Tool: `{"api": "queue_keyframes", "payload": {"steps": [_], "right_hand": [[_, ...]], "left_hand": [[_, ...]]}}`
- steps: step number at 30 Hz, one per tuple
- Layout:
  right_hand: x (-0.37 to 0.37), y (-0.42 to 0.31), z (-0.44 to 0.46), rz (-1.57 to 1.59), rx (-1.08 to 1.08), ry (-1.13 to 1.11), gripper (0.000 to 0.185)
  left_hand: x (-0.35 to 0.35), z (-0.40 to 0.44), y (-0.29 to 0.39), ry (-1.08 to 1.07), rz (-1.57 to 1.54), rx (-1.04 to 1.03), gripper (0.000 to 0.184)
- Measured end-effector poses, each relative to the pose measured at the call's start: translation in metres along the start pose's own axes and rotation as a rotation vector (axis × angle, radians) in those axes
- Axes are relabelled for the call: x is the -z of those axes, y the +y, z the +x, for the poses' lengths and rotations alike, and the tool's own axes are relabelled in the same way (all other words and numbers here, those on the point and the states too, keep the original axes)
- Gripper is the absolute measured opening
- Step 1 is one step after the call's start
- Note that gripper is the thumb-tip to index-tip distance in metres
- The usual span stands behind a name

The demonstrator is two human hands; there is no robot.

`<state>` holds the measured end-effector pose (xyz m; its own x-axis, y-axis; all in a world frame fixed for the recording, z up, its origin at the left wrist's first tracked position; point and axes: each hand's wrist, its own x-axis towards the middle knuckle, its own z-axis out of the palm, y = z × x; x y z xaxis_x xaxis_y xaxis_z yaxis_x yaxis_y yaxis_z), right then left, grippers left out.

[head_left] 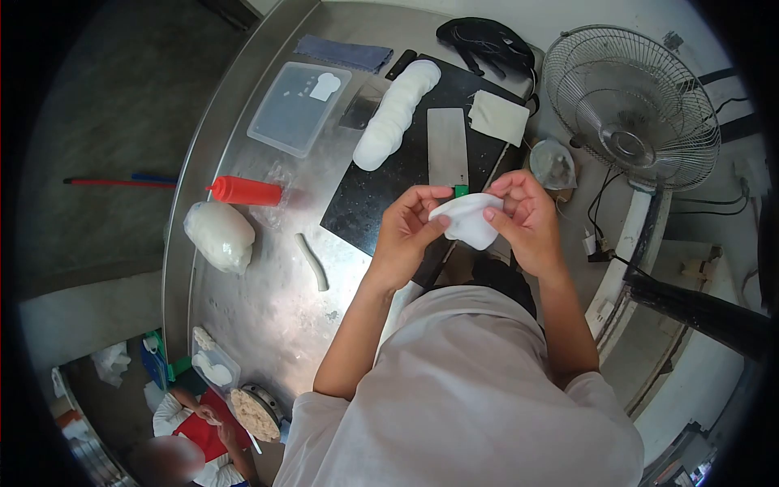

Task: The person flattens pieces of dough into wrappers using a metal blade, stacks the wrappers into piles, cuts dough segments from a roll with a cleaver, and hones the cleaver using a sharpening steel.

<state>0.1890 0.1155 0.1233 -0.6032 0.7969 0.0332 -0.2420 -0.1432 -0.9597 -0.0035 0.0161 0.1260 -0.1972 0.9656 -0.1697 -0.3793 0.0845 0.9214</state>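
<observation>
The left hand (406, 235) is pinching the left edge of a thin white round (469, 221) between thumb and forefinger, its other fingers curling loosely. The right hand (531, 227) is gripping the opposite edge, its thumb pressing on the near face and its fingers curving behind. The round is hanging between the two hands, just right of the frame's centre, its lower edge drooping.

Just beyond the fingers, a broad blade (447, 146) with a green handle (461, 191) is lying on a black board (357, 207). An overlapping row of white rounds (398, 118) is stretching along the board at upper centre, and a pale cloth (499, 118) is resting at the board's right edge.

Farther left, a pale strip (311, 262), a red bottle (247, 191) and a wrapped white lump (219, 235) are lying on the metal table (264, 316). A fan (633, 105) is standing at upper right. At lower left, a co-worker in a red apron (204, 434) is holding something small and white beside a bowl (256, 415).
</observation>
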Motion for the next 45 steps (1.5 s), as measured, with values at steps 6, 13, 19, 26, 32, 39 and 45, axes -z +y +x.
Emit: {"api": "queue_keyframes", "payload": {"steps": [6, 13, 19, 26, 32, 39, 45], "right_hand": [[0.004, 0.013, 0.0, 0.062, -0.092, 0.051, 0.028], [0.007, 0.145, 0.021, -0.809, 0.061, 0.338, 0.046], [-0.007, 0.206, 0.028, -1.246, -0.185, 0.276, 0.052], [0.044, 0.207, 0.002, -0.893, -0.234, 0.469, 0.058], [0.092, 0.176, -0.098, -0.585, -0.155, 0.518, 0.059], [0.116, 0.148, -0.164, -0.495, -0.346, 0.737, 0.064], [0.104, 0.118, -0.158, -0.335, -0.529, 0.783, 0.064]], "left_hand": [[0.01, -0.001, -0.009, 0.005, -0.28, 0.145, 0.027], [0.034, 0.01, -0.058, -0.169, -0.954, 0.118, 0.039], [-0.001, -0.011, -0.037, 0.319, -0.488, 0.253, 0.059], [0.051, -0.024, -0.075, 0.227, -0.261, 0.097, 0.03], [0.076, 0.009, -0.142, -0.051, 1.121, -0.148, 0.061], [0.037, 0.103, -0.193, 0.201, 1.592, -0.202, 0.107], [0.046, 0.164, -0.204, 0.262, 1.701, -0.252, 0.112]]}}
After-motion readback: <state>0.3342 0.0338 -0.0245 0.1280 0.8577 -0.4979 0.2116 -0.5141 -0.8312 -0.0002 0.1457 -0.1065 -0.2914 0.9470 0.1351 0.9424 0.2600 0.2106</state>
